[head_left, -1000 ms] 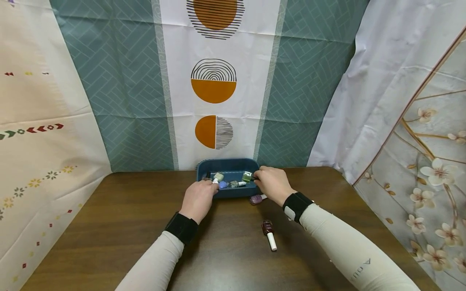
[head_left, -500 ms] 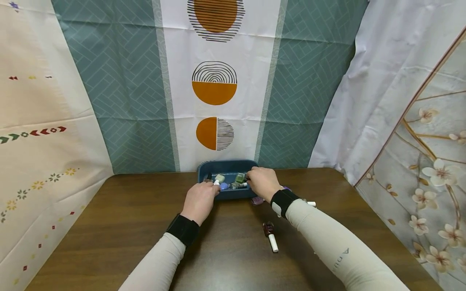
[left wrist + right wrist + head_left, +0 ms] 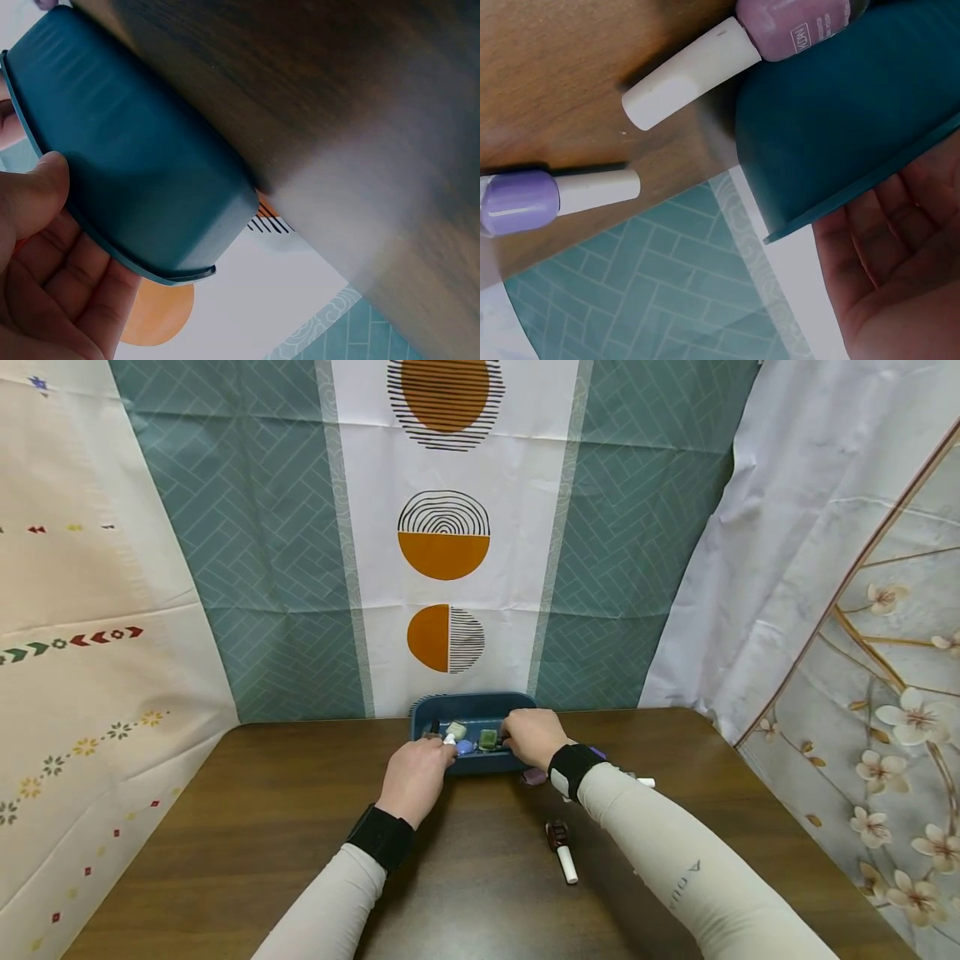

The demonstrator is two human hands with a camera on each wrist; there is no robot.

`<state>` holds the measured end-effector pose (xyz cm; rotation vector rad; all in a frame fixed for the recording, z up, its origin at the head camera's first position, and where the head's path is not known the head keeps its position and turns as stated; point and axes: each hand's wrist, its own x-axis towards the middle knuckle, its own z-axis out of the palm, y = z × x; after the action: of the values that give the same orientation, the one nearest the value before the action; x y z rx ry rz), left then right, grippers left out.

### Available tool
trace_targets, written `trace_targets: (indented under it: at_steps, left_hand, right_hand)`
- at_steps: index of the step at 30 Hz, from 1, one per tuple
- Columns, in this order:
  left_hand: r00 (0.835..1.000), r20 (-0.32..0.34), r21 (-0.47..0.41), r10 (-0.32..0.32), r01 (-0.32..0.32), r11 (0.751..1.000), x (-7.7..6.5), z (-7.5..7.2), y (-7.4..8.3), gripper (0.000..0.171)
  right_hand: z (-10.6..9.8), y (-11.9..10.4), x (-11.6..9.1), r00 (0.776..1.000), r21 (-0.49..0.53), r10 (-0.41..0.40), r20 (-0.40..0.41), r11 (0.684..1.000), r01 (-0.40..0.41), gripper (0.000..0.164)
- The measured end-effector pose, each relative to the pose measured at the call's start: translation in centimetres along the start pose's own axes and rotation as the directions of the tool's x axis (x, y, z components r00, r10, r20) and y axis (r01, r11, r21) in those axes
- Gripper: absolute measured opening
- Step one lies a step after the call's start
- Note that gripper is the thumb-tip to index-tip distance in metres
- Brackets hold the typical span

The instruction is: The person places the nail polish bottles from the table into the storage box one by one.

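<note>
A dark teal plastic bin (image 3: 480, 766) stands at the back of the table with several nail polish bottles in it, among them a pale green one (image 3: 456, 729) and a blue one (image 3: 465, 747). My left hand (image 3: 412, 777) grips the bin's front left rim; in the left wrist view its thumb (image 3: 46, 184) presses the outer wall while the fingers reach over the rim. My right hand (image 3: 534, 739), over the bin's right end, pinches a green nail polish bottle (image 3: 488, 740) by its dark cap. Its fingertips are hidden in the right wrist view.
Outside the bin lie a mauve nail polish bottle (image 3: 791, 26) against its front wall and a purple one (image 3: 521, 201) to the right. A dark red bottle (image 3: 557, 835) with a white cap lies nearer on the wooden table (image 3: 262, 835). Fabric hangs behind the table.
My right hand has moved left and lower into the bin, carrying the green nail polish bottle from its right end toward the middle. The left hand stays at the rim.
</note>
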<state>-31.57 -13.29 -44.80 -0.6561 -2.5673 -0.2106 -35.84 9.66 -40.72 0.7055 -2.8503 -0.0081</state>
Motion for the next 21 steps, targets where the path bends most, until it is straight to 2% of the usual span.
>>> trace_targets:
  at_steps: [11,16,21]
  left_hand:
    - [1.000,-0.005,-0.001,0.007,-0.007,1.000,-0.05,0.13,-0.04,0.009]
    - [0.999,-0.026,-0.003,0.019,-0.019,1.000,-0.06,0.13,-0.02,0.008]
    - [1.000,-0.018,-0.002,0.011,-0.011,1.000,-0.12,0.09,-0.02,0.010]
  right_hand:
    - [-0.31,0.10,0.39,0.996,0.062,0.012,0.085,0.998,-0.017,0.009]
    - [-0.12,0.13,0.60,0.994,0.061,0.025,0.106,0.998,-0.032,0.009]
    - [-0.27,-0.03,0.54,0.994,0.071,0.018,0.110,0.997,-0.026,0.006]
